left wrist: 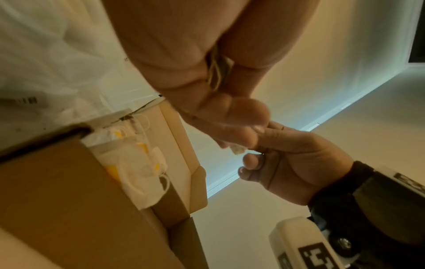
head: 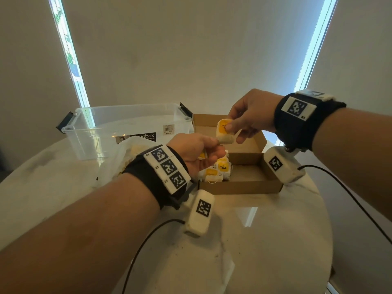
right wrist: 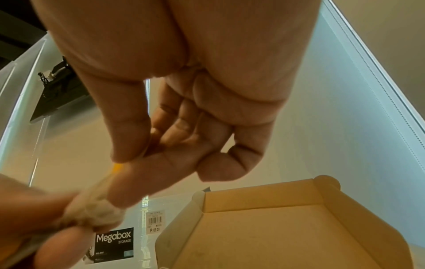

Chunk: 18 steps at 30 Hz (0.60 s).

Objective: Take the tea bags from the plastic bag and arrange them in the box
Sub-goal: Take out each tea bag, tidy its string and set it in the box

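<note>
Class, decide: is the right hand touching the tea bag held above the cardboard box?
Touching. The head view shows the right hand pinching the tea bag by its yellow tag.

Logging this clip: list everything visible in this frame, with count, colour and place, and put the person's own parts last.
held tea bag: one, white with a yellow tag, held by both hands above the cardboard box.
tea bags in the box: several, exact count unclear, white with yellow tags, at the box's left end.
cardboard box: one, brown, open, on the table's middle.
plastic bag: one, translucent white, left of the box, behind the left wrist.
storage bin: one, clear with black latches, behind the bag.
table: one, pale marble-like top.
cables: two, black, trailing from the wrist cameras.
left hand: pinches the held bag's lower end.
right hand: pinches its yellow tag.
</note>
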Tool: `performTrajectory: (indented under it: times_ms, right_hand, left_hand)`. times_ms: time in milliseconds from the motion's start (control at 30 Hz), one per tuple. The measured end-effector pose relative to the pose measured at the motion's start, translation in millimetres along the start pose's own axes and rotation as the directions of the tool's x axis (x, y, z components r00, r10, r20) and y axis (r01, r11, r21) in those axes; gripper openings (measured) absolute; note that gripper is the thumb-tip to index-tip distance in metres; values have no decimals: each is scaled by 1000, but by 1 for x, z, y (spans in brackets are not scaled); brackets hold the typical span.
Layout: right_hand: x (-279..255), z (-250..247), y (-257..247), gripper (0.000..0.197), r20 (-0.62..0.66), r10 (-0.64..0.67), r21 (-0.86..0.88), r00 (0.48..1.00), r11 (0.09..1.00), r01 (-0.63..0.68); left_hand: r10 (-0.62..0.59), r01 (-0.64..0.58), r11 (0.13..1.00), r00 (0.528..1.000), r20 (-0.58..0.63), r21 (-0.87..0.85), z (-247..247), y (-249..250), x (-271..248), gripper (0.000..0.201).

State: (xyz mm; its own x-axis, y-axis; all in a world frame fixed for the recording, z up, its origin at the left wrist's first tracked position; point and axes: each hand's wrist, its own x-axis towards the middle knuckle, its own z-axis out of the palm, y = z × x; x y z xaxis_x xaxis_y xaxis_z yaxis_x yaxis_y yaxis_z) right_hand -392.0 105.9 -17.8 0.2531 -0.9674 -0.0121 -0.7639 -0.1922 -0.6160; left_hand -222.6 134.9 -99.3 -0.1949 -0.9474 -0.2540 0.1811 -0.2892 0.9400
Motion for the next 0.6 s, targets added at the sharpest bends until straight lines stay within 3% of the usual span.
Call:
performTrajectory:
  times_ms: [100,333,600]
  right_hand:
    - [2,1,1,18,19,-6,-9,1000,1000,6]
    - [6,7,0,16,30,-2,-56,1000,998,4]
    - [11,7,3,14,75,37,-117,996,993,-28]
  left_hand:
    - [8,-8,1000,1000,20,10,2,2,-4,32]
    - [135,-116,966,989,-68,231,7,-2,-2,17]
    - [10,-4,923,1000,-14,386,12,1,-8,20]
